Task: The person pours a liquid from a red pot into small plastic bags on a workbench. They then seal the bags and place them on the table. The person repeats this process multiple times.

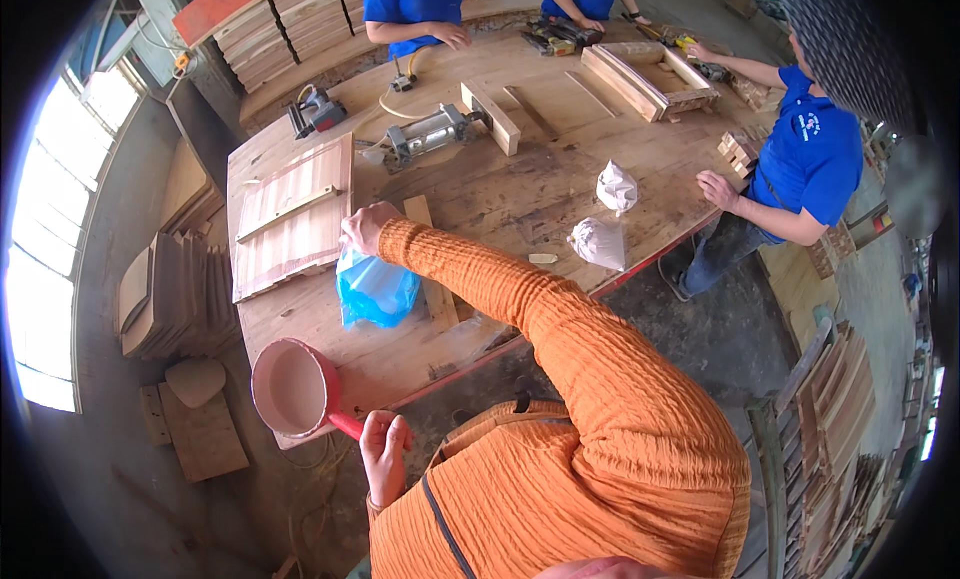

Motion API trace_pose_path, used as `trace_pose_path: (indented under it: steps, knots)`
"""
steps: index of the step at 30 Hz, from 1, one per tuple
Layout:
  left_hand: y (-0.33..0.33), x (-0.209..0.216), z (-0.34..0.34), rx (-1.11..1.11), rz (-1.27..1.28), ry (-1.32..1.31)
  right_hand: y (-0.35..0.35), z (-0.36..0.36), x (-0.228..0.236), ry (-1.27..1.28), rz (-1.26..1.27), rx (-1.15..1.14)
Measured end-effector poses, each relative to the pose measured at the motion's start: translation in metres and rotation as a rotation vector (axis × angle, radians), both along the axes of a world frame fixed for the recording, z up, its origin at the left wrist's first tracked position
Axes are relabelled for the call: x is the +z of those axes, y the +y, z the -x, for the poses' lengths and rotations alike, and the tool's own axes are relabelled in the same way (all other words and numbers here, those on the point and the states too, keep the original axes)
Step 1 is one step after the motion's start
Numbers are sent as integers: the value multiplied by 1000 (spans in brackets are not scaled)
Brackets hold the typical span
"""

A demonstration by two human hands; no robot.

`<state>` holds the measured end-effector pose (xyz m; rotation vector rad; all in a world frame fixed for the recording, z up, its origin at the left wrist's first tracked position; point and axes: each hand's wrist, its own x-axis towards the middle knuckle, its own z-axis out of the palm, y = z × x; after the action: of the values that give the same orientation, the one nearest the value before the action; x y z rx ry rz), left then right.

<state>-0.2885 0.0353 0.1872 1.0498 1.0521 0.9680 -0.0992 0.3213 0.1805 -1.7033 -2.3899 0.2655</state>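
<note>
My left hand (385, 457) is closed round the red handle of a saucepan (262, 381), red outside with a pale inside, at the table's near left corner. Across the table reaches my right arm in an orange sleeve. The fingers of my right hand (368, 227) are closed on the top of a blue plastic bag (375, 294), which looks partly filled. Just left of that hand lies a slatted wooden panel (295, 214) with a thin strip across it. A wooden board (432, 269) lies to the right of the bag.
Two tied white bags (617, 187) (598, 243) stand near the table's right edge. A metal cylinder clamp (430, 134), a nail gun (316, 112) and a wooden frame (650, 79) lie farther back. Co-workers in blue shirts (812, 129) stand around the table (500, 204).
</note>
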Motion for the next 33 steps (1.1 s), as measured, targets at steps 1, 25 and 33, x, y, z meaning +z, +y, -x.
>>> trace_pose_path:
  steps: [1, 25, 33]
  knots:
    - [-2, -1, -3, -5, -4, 6, 2, 5, 5, -70, 71, 12]
    - [61, 34, -146, -96, -1066, 562, -179, -123, 17, 1623, 981, 183]
    - [29, 23, -169, -158, -843, 619, -261, -187, 10, 1281, 755, 218]
